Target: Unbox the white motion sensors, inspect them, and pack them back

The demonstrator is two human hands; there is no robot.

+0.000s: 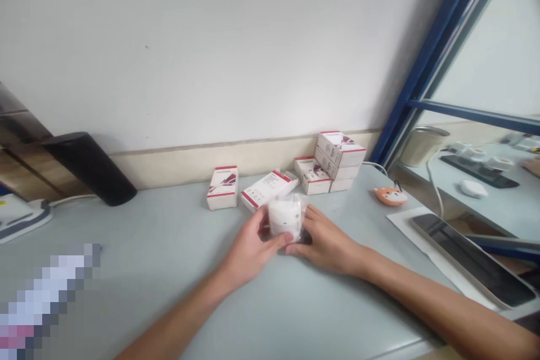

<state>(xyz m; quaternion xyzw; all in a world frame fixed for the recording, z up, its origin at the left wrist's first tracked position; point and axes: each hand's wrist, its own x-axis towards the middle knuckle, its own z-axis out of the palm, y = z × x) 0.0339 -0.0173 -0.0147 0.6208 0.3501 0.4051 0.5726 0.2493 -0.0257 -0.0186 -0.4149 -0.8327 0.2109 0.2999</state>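
- White device [283, 216] in clear wrap: between the hands, near red-edged boxes [270, 187].
- Left hand [253, 247]: thumb and fingers clamped on it.
- Right hand [329, 241]: curled beside it; cannot tell if gripping.
- Grey-green table [147, 275]; white wall [219, 56] behind.

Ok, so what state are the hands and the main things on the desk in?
White item: held, in clear plastic
Left hand: closed on the white item
Right hand: at its right side, grip partly hidden
Leftmost box: set apart, looks closed
Middle box: lying flat, far end looks open
Box stack: three high
Phone: lying flat, screen dark
Black cylinder: upright
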